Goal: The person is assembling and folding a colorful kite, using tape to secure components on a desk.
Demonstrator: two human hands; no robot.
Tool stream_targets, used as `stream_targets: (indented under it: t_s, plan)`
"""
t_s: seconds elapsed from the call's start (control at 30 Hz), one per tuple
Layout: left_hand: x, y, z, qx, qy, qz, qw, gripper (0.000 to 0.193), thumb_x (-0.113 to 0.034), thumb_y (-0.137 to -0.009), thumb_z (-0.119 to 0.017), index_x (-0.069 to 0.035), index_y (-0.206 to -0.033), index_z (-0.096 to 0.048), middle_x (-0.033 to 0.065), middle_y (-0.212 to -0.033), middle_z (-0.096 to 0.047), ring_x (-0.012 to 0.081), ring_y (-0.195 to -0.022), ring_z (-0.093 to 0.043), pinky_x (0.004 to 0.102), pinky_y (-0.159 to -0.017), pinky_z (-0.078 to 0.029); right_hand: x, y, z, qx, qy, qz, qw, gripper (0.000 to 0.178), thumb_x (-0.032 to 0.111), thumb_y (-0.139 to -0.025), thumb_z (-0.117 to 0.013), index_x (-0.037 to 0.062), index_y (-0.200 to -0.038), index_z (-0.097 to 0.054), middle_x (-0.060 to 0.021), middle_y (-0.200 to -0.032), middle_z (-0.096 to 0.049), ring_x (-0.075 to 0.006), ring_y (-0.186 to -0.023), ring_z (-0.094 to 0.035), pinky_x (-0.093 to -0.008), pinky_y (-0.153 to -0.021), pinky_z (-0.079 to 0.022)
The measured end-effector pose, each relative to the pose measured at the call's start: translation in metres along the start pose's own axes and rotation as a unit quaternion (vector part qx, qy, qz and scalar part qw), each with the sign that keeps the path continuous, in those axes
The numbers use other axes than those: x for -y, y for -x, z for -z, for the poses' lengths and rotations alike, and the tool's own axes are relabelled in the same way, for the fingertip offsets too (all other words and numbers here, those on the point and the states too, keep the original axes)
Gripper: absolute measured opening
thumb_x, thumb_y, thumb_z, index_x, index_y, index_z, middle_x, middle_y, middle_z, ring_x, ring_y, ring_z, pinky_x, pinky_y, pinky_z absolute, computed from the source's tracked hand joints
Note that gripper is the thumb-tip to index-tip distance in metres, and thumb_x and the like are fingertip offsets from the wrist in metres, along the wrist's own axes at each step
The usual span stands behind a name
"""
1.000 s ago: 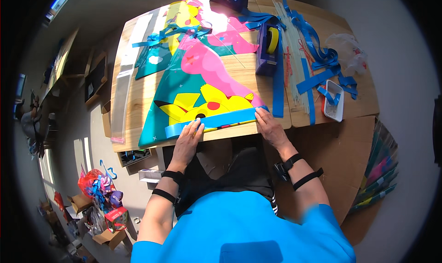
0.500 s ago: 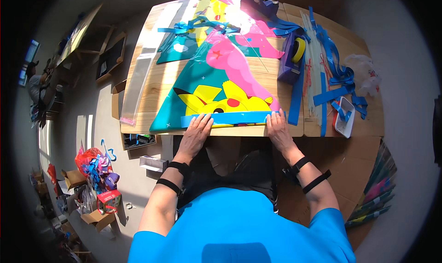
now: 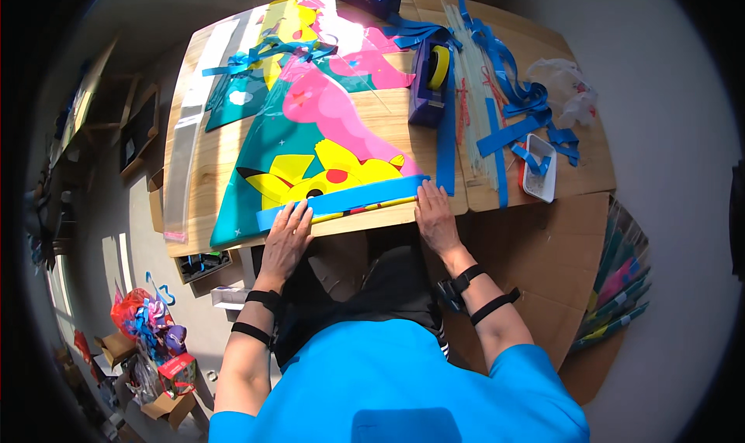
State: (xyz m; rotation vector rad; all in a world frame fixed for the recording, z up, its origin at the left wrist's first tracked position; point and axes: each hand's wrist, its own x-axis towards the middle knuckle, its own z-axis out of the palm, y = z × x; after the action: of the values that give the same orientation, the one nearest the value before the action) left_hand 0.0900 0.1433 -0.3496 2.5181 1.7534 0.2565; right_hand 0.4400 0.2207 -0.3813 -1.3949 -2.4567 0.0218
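Head view: you sit at a wooden table (image 3: 233, 152) with a colourful printed sheet (image 3: 310, 156) spread in front of you and a blue tape strip (image 3: 341, 199) running along its near edge.
Left hand: your left hand (image 3: 285, 237) lies flat, fingers spread, pressing the left end of the strip; it grasps nothing.
Right hand: your right hand (image 3: 436, 219) lies flat on the right end of the strip at the table edge, palm down, nothing clasped in it.
Where the strip sits: on the sheet's lower border, just at the table's front edge, between your two hands.
Risk of creasing: if you press the ends before the middle is down, the strip may bubble or wrinkle across the yellow figure.
Risk of skew: the strip already slants a little against the table edge; uneven pushing could set it crooked.
Risk of overhang: the sheet's border lies so near the edge that tape may stick to the wood or fold under.
Risk nearby: loose blue tape lengths (image 3: 508, 94) and a purple tape dispenser (image 3: 429, 82) lie close by; a sleeve or wrist could catch them.
Hidden: your palms cover both strip ends, so you cannot tell whether they are stuck down.
Hard to make out: the contents of the small white tray (image 3: 538, 167) are unclear, and the far table corners bend away at the rim.
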Motion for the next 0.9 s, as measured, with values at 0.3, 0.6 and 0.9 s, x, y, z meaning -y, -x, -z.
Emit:
stream_targets:
  t_s: [0.3, 0.6, 0.9]
  plan:
    - [0.012, -0.003, -0.006, 0.002, -0.045, -0.028, 0.999, 0.05, -0.008, -0.09, -0.048, -0.006, -0.14, -0.044, 0.0084, -0.145, -0.044, 0.0293, -0.131, -0.045, 0.0394, -0.111, -0.037, -0.006, -0.023, 0.007, 0.045, 0.182, 0.143, 0.972, 0.038, 0.01, -0.09, -0.049, -0.0052, -0.124, -0.054, -0.0298, -0.117, -0.058, -0.0412, -0.11, -0.058, -0.051, -0.107, -0.038]
    - [0.003, -0.007, -0.007, -0.012, -0.121, -0.025, 0.992, 0.046, -0.022, -0.096, -0.046, -0.007, -0.139, -0.043, 0.0134, -0.139, -0.049, 0.0311, -0.126, -0.049, 0.0445, -0.107, -0.038, -0.004, -0.035, 0.005, 0.096, 0.309, 0.184, 0.928, 0.027, 0.012, -0.089, -0.049, -0.0027, -0.108, -0.06, -0.0199, -0.101, -0.063, -0.0298, -0.098, -0.061, -0.0434, -0.101, -0.042]
    - [0.012, -0.001, -0.009, -0.032, -0.074, -0.023, 0.996, 0.042, -0.017, -0.096, -0.044, -0.006, -0.137, -0.044, 0.0129, -0.138, -0.048, 0.0291, -0.125, -0.048, 0.0448, -0.107, -0.038, -0.009, -0.053, 0.021, 0.103, 0.111, 0.12, 0.981, 0.006, 0.002, -0.08, -0.054, 0.0051, -0.085, -0.055, -0.0112, -0.08, -0.057, -0.0252, -0.082, -0.059, -0.0377, -0.085, -0.046]
